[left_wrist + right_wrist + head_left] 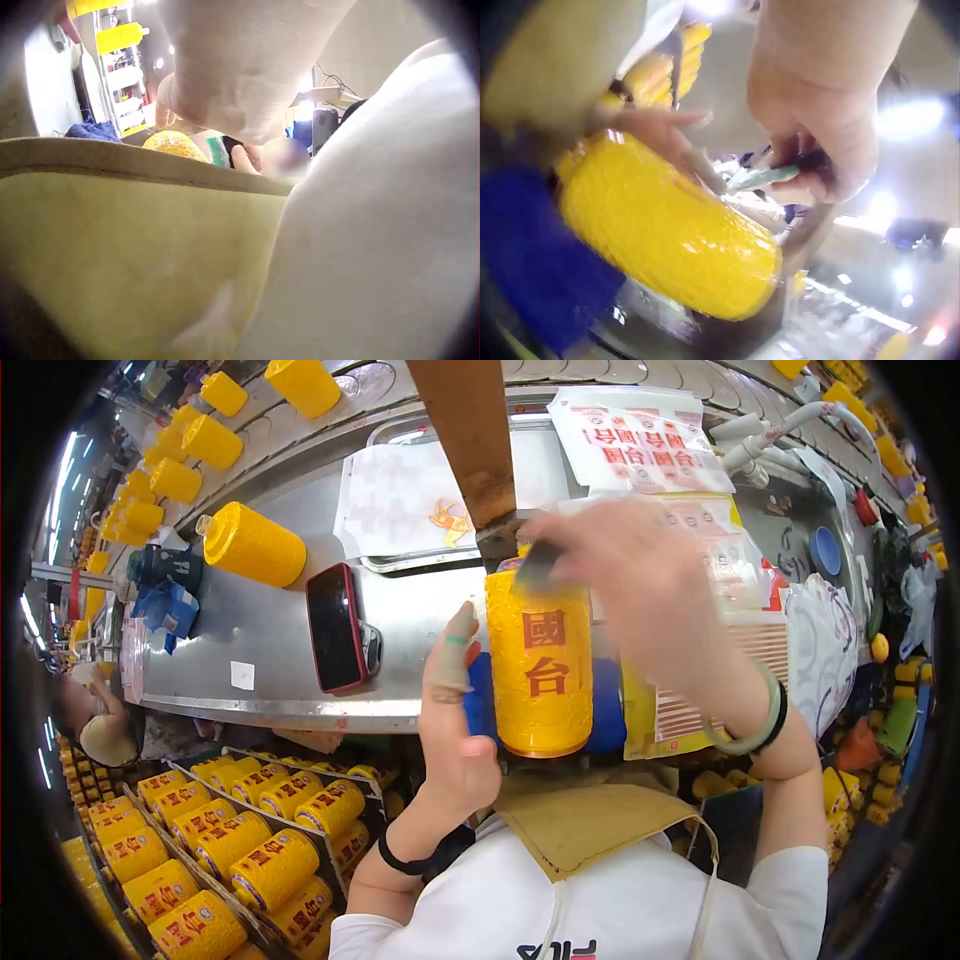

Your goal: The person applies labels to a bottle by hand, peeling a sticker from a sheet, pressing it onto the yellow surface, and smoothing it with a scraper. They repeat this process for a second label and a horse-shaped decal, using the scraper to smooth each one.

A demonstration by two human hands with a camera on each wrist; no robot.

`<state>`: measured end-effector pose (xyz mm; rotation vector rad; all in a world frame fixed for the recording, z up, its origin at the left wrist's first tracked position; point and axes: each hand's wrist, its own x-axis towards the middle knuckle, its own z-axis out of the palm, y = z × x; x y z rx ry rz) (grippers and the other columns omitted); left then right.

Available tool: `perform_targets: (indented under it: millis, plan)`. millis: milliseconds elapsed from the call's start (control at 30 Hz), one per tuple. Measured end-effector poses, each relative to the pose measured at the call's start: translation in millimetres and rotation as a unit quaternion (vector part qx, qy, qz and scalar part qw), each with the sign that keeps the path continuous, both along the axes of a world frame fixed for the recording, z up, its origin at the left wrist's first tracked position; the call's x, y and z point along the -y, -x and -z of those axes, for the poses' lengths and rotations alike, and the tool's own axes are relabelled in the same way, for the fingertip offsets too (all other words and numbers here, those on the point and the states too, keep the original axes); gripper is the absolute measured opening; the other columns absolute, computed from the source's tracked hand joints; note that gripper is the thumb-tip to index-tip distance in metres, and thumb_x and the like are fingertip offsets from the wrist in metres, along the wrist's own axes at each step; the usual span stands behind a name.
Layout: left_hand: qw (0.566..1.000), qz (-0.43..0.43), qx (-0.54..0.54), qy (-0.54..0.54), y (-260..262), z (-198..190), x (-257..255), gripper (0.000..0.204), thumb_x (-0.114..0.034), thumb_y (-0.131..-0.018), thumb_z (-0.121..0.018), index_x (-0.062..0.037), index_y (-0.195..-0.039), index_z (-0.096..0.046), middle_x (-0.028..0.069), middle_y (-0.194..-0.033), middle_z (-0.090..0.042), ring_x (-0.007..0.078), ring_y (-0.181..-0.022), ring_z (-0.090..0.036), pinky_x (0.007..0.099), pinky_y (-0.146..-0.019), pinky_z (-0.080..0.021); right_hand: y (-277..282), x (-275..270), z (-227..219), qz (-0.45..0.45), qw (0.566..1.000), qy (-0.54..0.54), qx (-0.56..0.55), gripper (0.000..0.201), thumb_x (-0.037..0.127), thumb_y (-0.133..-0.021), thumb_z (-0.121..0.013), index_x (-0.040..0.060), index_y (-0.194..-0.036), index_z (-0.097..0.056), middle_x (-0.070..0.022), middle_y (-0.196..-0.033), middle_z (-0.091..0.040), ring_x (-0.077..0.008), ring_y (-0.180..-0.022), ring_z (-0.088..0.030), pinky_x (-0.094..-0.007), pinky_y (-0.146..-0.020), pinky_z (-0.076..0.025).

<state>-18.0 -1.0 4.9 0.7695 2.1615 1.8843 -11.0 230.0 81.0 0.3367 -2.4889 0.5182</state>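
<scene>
A yellow bottle (pixel 540 660) with red characters lies along a blue support (pixel 606 705) at the table's front edge, its neck end away from me. Beside its left side is my left hand (pixel 455 710), fingers extended, one wrapped in tape with a green band. My right hand (pixel 640 570), blurred, grips a small dark pad-like piece (pixel 541 565) over the neck end. In the right wrist view, a pale green edge (pixel 769 178) shows at the fingers of that hand; I cannot tell exactly what the piece is.
A phone (pixel 336 628) and another yellow bottle (pixel 254 544) lie on the metal table to the left. Printed sheets (pixel 640 445) are stacked behind and to the right. A brown post (pixel 465 440) rises beyond the bottle. Crates of yellow bottles (pixel 270 870) stand at lower left.
</scene>
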Motion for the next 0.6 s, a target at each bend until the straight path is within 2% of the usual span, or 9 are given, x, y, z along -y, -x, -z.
perform_targets:
  millis: [67,100,133,167,200,233,400,533,600]
  plan:
    - [0.999,0.036,-0.014,0.035,4.9,-13.5,-10.9,0.112,-0.089,-0.087,-0.037,0.0001,-0.155,-0.041,0.0272,-0.15,-0.042,0.042,-0.135,-0.047,0.0471,-0.112,-0.04,2.8,-11.9,-6.7,0.071,0.997,-0.016,-0.029,0.03,0.004,-0.084,-0.07,0.0048,-0.113,-0.064,-0.0091,-0.097,-0.067,-0.03,-0.094,-0.067,-0.0374,-0.078,-0.055]
    - [0.999,0.034,-0.014,0.031,9.6,-16.8,-11.7,0.112,-0.089,-0.087,-0.037,0.0001,-0.155,-0.041,0.0272,-0.15,-0.042,0.042,-0.135,-0.047,0.0471,-0.112,-0.04,0.9,-14.1,-9.2,0.092,0.988,0.121,-0.004,0.03,0.001,-0.087,-0.068,0.0035,-0.116,-0.063,-0.0089,-0.099,-0.068,-0.0269,-0.096,-0.068,-0.0348,-0.08,-0.054]
    - [0.984,0.058,-0.119,0.118,14.7,-19.5,-10.4,0.108,-0.088,-0.084,-0.042,-0.0059,-0.153,-0.047,0.0283,-0.148,-0.041,0.0445,-0.131,-0.048,0.048,-0.109,-0.043,-1.3,-15.8,-10.6,0.11,0.96,0.257,0.024,0.03,-0.002,-0.09,-0.066,0.0023,-0.12,-0.062,-0.0086,-0.1,-0.07,-0.0238,-0.097,-0.069,-0.0322,-0.083,-0.054]
    - [0.95,0.082,-0.221,0.204,17.8,-22.4,-9.5,0.104,-0.088,-0.081,-0.047,-0.0119,-0.151,-0.053,0.0293,-0.146,-0.041,0.047,-0.127,-0.049,0.0489,-0.106,-0.045,-5.5,-16.0,-8.6,0.108,0.961,0.255,0.026,0.03,-0.002,-0.09,-0.066,0.0023,-0.12,-0.062,-0.0086,-0.1,-0.07,-0.0238,-0.097,-0.069,-0.0322,-0.083,-0.054]
    - [0.945,0.075,-0.232,0.217,18.1,-25.2,-12.0,0.099,-0.085,-0.073,-0.059,-0.0208,-0.149,-0.057,0.032,-0.146,-0.039,0.0475,-0.121,-0.05,0.0503,-0.099,-0.049,-11.0,-15.1,-3.5,0.098,0.938,0.329,0.044,0.029,-0.003,-0.093,-0.063,0.0019,-0.122,-0.062,-0.0081,-0.103,-0.07,-0.0196,-0.099,-0.068,-0.0302,-0.084,-0.053]
    - [0.946,0.073,-0.231,0.216,17.9,-32.1,-15.2,0.099,-0.085,-0.073,-0.059,-0.0208,-0.149,-0.057,0.032,-0.146,-0.039,0.0475,-0.121,-0.05,0.0503,-0.099,-0.049,-15.4,-13.8,1.8,0.089,0.909,0.402,0.063,0.029,-0.003,-0.096,-0.06,0.0016,-0.125,-0.062,-0.0076,-0.106,-0.07,-0.0155,-0.101,-0.066,-0.0281,-0.086,-0.052]
    - [0.904,0.068,-0.269,0.325,12.8,-52.7,-26.2,0.097,-0.073,-0.066,-0.074,-0.013,-0.142,-0.063,0.0264,-0.141,-0.047,0.0424,-0.115,-0.059,0.0463,-0.095,-0.054,-23.3,-7.8,21.1,0.099,0.882,0.451,0.098,0.035,-0.003,-0.097,-0.059,0.0017,-0.132,-0.058,-0.0075,-0.107,-0.068,-0.0129,-0.101,-0.065,-0.0274,-0.089,-0.051]
    - [0.915,0.022,-0.291,0.279,7.1,-40.6,-24.9,0.093,-0.067,-0.069,-0.077,-0.0062,-0.138,-0.065,0.0272,-0.139,-0.052,0.0419,-0.112,-0.062,0.0459,-0.091,-0.056,-19.2,-3.9,17.6,0.109,0.882,0.449,0.09,0.032,-0.003,-0.096,-0.062,0.0012,-0.128,-0.06,-0.0085,-0.105,-0.069,-0.0153,-0.098,-0.067,-0.0292,-0.088,-0.052]
    - [0.914,0.002,-0.302,0.271,5.8,-37.9,-23.9,0.096,-0.067,-0.07,-0.077,0.003,-0.135,-0.064,0.0299,-0.137,-0.056,0.0423,-0.107,-0.066,0.0455,-0.09,-0.057,-16.2,-3.2,10.6,0.138,0.944,0.294,0.064,0.03,-0.004,-0.093,-0.065,0.0006,-0.123,-0.064,-0.0117,-0.104,-0.07,-0.0218,-0.095,-0.069,-0.0323,-0.086,-0.053]
